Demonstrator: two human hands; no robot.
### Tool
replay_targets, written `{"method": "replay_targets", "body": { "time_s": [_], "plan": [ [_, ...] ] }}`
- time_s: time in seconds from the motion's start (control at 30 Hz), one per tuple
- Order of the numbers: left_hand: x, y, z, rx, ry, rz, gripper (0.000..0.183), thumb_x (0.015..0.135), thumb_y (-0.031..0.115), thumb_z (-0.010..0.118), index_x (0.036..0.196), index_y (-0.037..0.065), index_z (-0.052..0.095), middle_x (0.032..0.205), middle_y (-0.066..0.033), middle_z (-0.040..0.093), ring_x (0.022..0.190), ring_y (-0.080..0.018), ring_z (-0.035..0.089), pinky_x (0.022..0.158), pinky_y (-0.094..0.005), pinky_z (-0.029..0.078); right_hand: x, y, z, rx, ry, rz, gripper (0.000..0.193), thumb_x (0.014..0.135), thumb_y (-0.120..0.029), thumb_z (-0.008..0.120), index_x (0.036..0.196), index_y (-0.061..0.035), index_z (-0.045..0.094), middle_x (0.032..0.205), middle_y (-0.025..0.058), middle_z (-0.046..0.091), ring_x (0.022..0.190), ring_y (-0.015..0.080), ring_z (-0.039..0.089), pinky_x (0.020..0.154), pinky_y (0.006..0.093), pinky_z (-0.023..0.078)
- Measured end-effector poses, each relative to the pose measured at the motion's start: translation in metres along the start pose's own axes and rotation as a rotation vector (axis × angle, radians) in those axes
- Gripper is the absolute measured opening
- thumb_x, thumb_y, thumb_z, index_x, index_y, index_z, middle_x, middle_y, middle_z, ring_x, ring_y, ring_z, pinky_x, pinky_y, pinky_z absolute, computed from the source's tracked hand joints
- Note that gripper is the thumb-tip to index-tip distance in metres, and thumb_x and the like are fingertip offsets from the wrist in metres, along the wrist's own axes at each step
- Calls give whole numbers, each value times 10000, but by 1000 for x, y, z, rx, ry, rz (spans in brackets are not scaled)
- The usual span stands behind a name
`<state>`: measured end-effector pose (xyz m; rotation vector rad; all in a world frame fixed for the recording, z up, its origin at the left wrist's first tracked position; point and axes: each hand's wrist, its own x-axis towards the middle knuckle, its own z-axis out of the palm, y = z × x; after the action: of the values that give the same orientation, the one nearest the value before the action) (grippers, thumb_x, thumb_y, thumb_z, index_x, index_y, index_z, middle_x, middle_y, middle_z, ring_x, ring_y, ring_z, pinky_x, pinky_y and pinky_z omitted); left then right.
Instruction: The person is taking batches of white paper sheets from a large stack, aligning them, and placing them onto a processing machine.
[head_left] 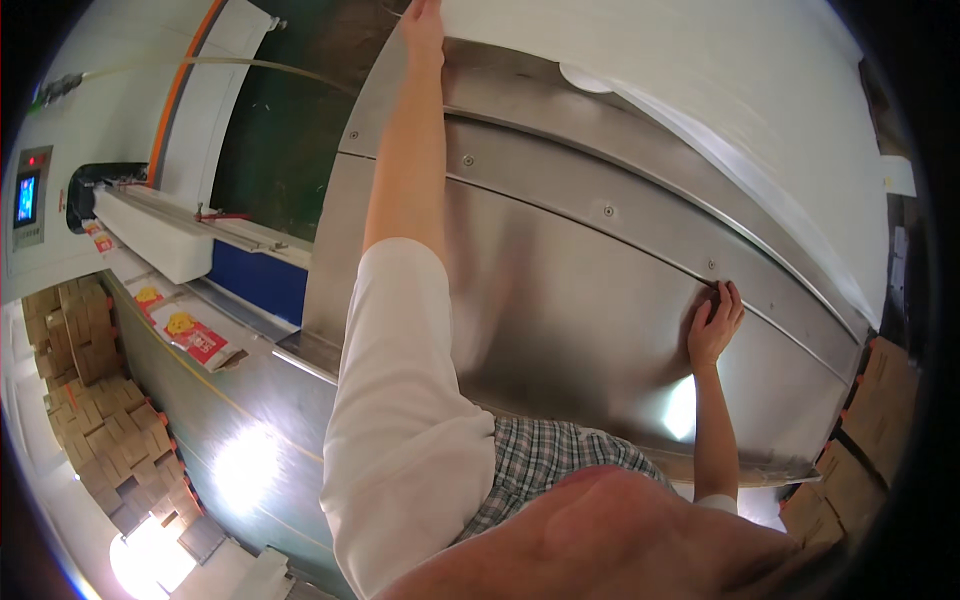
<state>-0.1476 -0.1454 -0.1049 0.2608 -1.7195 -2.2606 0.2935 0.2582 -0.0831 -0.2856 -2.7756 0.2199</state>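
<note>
My left arm stretches far forward, and my left hand [425, 28] is at the top edge of the view beside the edge of a white sheet [660, 50]. Its fingers are mostly cut off, so I cannot tell what it holds. Closer to me on the right, my right hand [714, 328] rests on a brushed steel panel [560, 290], near a seam with screws. The fingers of that hand are slightly bent and apart, with nothing visible in them. The white sheet lies over the far part of the steel surface.
At left, a white machine with a small screen [27, 198] has a conveyor carrying flat red and white printed cartons [190, 332]. Brown cardboard stacks [110, 440] stand at lower left, with more cardboard [880, 400] at right. A pale hose [250, 63] crosses at upper left.
</note>
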Motion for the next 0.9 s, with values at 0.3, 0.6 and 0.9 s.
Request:
{"method": "replay_targets", "body": {
  "time_s": [0.3, 0.6, 0.9],
  "plan": [
    [23, -3, -34, -24, -132, -117, 201, 795, 206, 565, 918, 51, 602, 826, -11, 587, 746, -110, 547, 588, -282, 436, 2, -12, 1, 19, -11, 3, 347, 782, -67, 485, 1125, -21, 497, 1179, 164, 470, 1057, 343, 430, 928, 411, 328],
    [-21, 33, -38, -23, -231, -81, 122, 753, 166, 588, 840, 82, 582, 765, -6, 562, 712, -138, 540, 593, -282, 422, 0, -10, 4, 38, 22, -12, 349, 769, -77, 489, 1114, -30, 501, 1174, 162, 470, 1055, 349, 429, 919, 429, 328],
    [-37, 93, 13, 1156, -617, 183, 562, 786, 525, 517, 1026, 24, 599, 945, -106, 623, 895, -239, 583, 772, -328, 441, -2, 1, -2, 4, 22, 17, 348, 765, -89, 506, 1110, -43, 501, 1169, 165, 468, 1057, 349, 425, 925, 429, 326]
  ]
}}
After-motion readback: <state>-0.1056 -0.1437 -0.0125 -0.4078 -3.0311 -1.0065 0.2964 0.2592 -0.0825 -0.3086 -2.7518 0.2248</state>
